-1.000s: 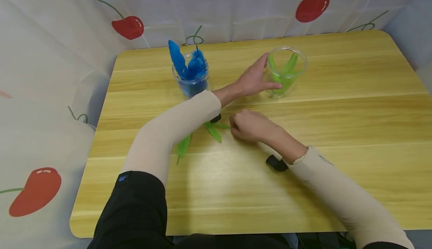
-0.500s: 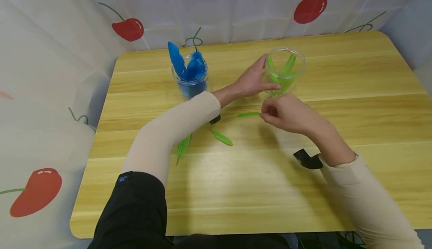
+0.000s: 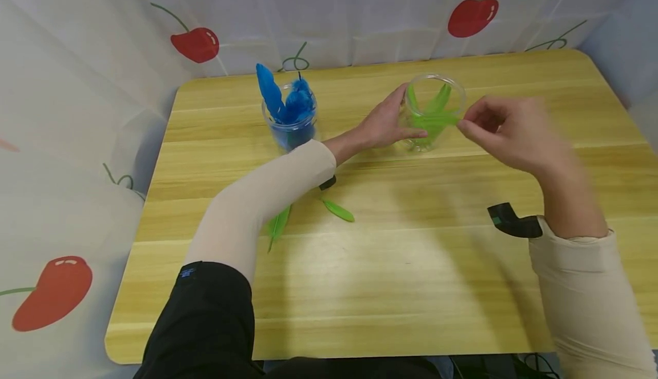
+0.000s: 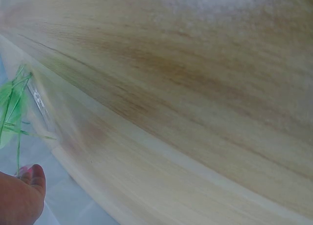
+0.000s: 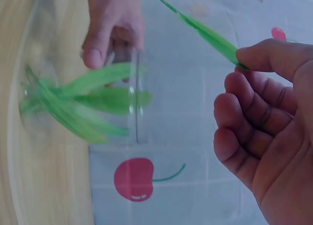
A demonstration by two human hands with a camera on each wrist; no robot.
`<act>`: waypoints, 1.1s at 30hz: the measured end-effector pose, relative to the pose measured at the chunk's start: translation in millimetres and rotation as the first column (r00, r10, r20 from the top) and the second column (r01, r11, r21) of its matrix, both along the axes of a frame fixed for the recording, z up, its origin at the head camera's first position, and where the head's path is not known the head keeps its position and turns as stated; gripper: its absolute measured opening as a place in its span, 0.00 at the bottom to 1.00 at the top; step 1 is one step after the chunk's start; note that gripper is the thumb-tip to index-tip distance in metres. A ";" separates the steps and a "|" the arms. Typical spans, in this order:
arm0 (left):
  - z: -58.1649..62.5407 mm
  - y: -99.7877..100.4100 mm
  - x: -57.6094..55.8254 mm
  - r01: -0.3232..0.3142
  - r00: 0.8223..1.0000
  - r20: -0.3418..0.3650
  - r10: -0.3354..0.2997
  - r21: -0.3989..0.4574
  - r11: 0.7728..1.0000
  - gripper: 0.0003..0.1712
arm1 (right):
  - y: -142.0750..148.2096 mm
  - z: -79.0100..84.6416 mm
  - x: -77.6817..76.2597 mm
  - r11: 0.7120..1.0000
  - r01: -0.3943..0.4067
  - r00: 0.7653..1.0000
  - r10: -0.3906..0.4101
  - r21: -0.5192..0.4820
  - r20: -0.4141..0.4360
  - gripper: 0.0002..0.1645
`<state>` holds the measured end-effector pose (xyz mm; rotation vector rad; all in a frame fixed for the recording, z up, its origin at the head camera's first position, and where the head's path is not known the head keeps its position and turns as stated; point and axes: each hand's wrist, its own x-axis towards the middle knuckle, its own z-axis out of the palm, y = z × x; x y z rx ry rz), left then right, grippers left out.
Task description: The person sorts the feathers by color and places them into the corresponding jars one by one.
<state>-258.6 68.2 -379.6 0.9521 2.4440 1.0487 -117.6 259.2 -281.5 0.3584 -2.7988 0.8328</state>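
My left hand (image 3: 382, 119) holds the side of a clear plastic cup (image 5: 137, 102), thumb and fingers around it. Several green feathers (image 5: 93, 98) stand inside the cup. Between thumb and index finger, my right hand (image 3: 514, 130) pinches another green feather (image 5: 205, 34) by one end. That feather is beside and above the cup's rim in the right wrist view; from the head it overlaps the cup. One loose green feather (image 3: 338, 210) lies on the table, and more green (image 3: 279, 225) shows partly hidden behind the left sleeve.
A second clear cup (image 3: 290, 134) with blue feathers (image 3: 300, 102) stands on the wooden table (image 3: 360, 299) at the back left, just beyond the left forearm. A white curtain (image 3: 329, 13) with cherry prints hangs behind the table.
My right hand has picked a green feather off the table and carried it right and up to the cup. The left hand has stayed on the cup.
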 end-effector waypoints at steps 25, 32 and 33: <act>1.1 0.3 1.2 0.009 1.000 0.005 -0.009 -0.016 1.000 0.62 | 20.7 -6.9 -47.6 0.963 0.224 0.957 -0.246 0.146 0.155 0.16; 1.3 -0.2 1.4 0.001 1.000 0.022 -0.001 -0.013 1.000 0.63 | 13.8 -15.1 -49.7 0.973 0.197 0.967 -0.212 0.117 0.140 0.21; 1.3 -0.3 1.4 0.001 1.000 0.024 -0.001 -0.012 1.000 0.63 | 13.1 -15.9 -49.3 0.974 0.193 0.970 -0.207 0.117 0.126 0.22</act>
